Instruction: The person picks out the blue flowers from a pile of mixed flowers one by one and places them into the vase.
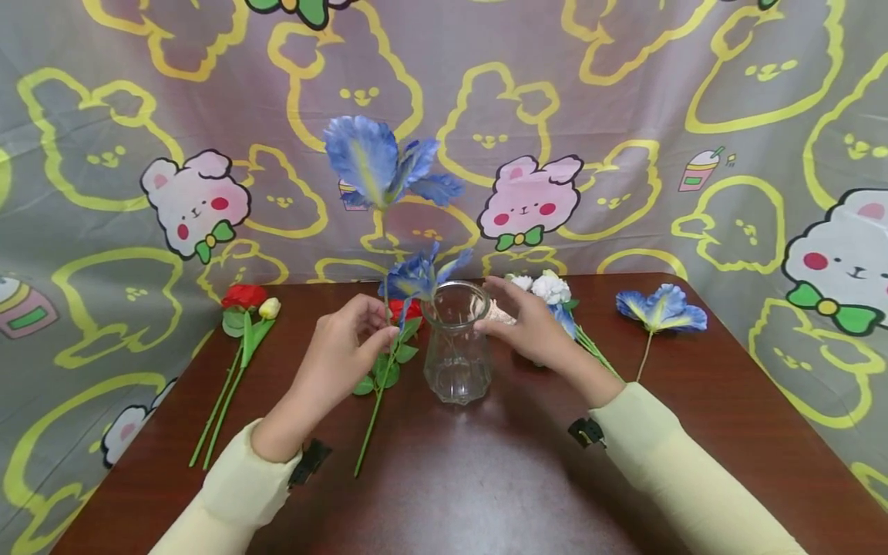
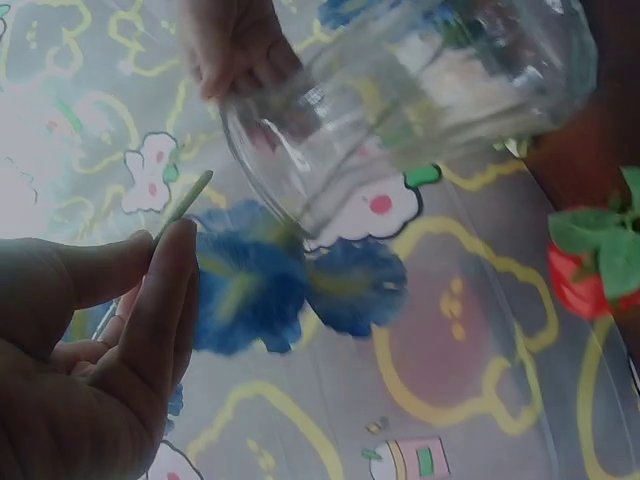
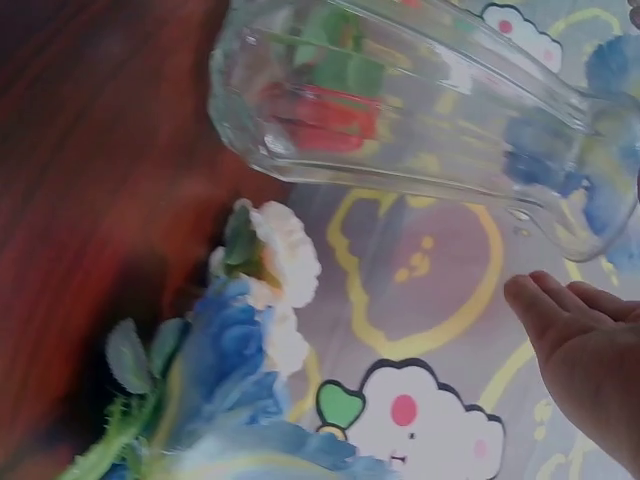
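My left hand (image 1: pixel 350 335) pinches the thin stem of a blue iris (image 1: pixel 364 162) between thumb and fingers, and its bloom stands high above the hand. In the left wrist view the green stem tip (image 2: pixel 195 190) sticks out past the fingertips. A clear glass vase (image 1: pixel 458 374) stands upright on the table, right of that hand. A second blue iris (image 1: pixel 416 279) has its bloom at the vase's left rim, and a thin stem shows through the glass. My right hand (image 1: pixel 530 324) is beside the rim, its fingers extended and apart from the glass in the right wrist view.
A red rose (image 1: pixel 405 310) lies behind and left of the vase, its green stem running forward. Farther left lie another red rose (image 1: pixel 243 297) and a pale yellow tulip (image 1: pixel 270 308). White flowers (image 1: pixel 551 287) lie behind my right hand, with another blue iris (image 1: pixel 662 308) at right.
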Action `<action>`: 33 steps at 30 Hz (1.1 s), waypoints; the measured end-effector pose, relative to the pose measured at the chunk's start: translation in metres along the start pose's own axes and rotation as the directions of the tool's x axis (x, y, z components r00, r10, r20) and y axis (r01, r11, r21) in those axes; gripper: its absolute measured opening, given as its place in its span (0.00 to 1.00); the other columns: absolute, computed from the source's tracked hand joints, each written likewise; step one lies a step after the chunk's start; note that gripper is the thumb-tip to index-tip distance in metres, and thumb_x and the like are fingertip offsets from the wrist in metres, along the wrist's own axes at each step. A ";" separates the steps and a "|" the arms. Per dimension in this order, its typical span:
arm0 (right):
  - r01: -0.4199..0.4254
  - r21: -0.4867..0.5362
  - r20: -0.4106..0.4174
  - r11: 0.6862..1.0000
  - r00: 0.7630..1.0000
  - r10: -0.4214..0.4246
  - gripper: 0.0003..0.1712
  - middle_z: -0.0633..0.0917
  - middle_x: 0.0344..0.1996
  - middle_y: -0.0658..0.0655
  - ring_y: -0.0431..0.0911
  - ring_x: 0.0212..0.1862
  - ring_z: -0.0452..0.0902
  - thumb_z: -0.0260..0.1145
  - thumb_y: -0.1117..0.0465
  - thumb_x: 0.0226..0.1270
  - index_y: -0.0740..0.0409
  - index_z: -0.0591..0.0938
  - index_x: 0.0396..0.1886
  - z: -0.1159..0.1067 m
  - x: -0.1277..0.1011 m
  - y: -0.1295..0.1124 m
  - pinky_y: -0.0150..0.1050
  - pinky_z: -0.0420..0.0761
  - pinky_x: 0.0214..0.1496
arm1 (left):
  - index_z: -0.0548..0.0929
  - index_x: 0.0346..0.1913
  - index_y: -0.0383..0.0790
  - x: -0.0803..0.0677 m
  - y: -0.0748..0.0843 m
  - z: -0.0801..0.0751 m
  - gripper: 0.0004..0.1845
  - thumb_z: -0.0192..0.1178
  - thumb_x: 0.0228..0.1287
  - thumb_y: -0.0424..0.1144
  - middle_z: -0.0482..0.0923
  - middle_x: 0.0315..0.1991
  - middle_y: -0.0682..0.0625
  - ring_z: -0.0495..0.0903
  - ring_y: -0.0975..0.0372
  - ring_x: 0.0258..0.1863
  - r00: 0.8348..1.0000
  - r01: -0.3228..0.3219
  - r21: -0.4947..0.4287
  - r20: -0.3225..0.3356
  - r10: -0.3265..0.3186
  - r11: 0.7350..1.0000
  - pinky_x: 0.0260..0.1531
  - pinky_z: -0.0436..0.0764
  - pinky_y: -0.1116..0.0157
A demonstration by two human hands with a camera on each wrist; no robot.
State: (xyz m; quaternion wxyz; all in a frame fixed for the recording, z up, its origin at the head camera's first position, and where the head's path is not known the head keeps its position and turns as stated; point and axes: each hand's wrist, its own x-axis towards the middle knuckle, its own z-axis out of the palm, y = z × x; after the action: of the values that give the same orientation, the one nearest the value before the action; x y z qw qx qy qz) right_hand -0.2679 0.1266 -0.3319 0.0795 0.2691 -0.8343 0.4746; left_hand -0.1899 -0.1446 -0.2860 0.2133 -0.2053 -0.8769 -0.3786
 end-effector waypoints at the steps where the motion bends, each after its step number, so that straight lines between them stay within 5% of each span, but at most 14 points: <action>1: 0.008 0.013 -0.024 1.000 1.000 -0.007 0.40 0.74 0.63 0.65 0.55 0.65 0.69 0.73 0.59 0.60 0.68 0.67 0.68 -0.001 0.000 -0.003 0.46 0.71 0.64 | 0.77 0.38 0.34 0.001 0.002 0.002 0.10 0.69 0.58 0.27 0.79 0.28 0.49 0.79 0.63 0.23 1.000 -0.010 -0.011 0.006 0.010 1.000 0.26 0.80 0.65; 9: 0.171 0.066 -0.226 0.983 0.962 -0.152 0.29 0.81 0.54 0.63 0.52 0.58 0.77 0.74 0.66 0.58 0.69 0.77 0.59 -0.009 0.001 -0.022 0.39 0.75 0.59 | 0.77 0.36 0.35 0.007 0.013 0.023 0.10 0.70 0.57 0.28 0.79 0.27 0.51 0.80 0.62 0.28 0.994 -0.103 -0.028 0.023 0.104 0.994 0.28 0.80 0.64; 16: 0.252 0.112 -0.262 0.961 0.941 -0.216 0.21 0.84 0.49 0.60 0.52 0.52 0.81 0.71 0.68 0.61 0.66 0.81 0.54 -0.012 0.000 -0.042 0.36 0.79 0.53 | 0.78 0.36 0.35 0.007 0.020 0.041 0.11 0.70 0.56 0.28 0.80 0.27 0.52 0.80 0.63 0.28 0.990 -0.120 -0.031 0.067 0.122 0.992 0.30 0.82 0.63; 24: 0.237 0.195 -0.236 0.952 0.953 -0.189 0.15 0.87 0.42 0.57 0.43 0.43 0.84 0.68 0.67 0.65 0.66 0.83 0.50 -0.010 -0.001 -0.060 0.37 0.82 0.45 | 0.78 0.37 0.36 0.005 0.024 0.053 0.10 0.70 0.57 0.30 0.81 0.28 0.52 0.81 0.64 0.28 0.985 -0.124 -0.029 0.117 0.127 0.992 0.30 0.81 0.67; 33: 0.157 0.378 -0.218 0.912 0.973 -0.077 0.12 0.87 0.40 0.61 0.48 0.42 0.85 0.66 0.65 0.67 0.69 0.83 0.45 -0.008 -0.001 -0.066 0.43 0.83 0.46 | 0.78 0.38 0.36 0.002 0.022 0.061 0.10 0.69 0.58 0.30 0.81 0.28 0.51 0.81 0.62 0.30 0.980 -0.125 -0.038 0.152 0.129 0.991 0.32 0.81 0.67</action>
State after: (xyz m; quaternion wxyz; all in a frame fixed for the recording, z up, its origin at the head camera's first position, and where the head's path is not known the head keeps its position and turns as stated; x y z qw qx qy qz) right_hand -0.2332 0.1066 -0.2785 0.1350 0.2804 -0.6922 0.6511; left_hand -0.1939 -0.0850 -0.3100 0.1659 -0.2924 -0.8705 -0.3595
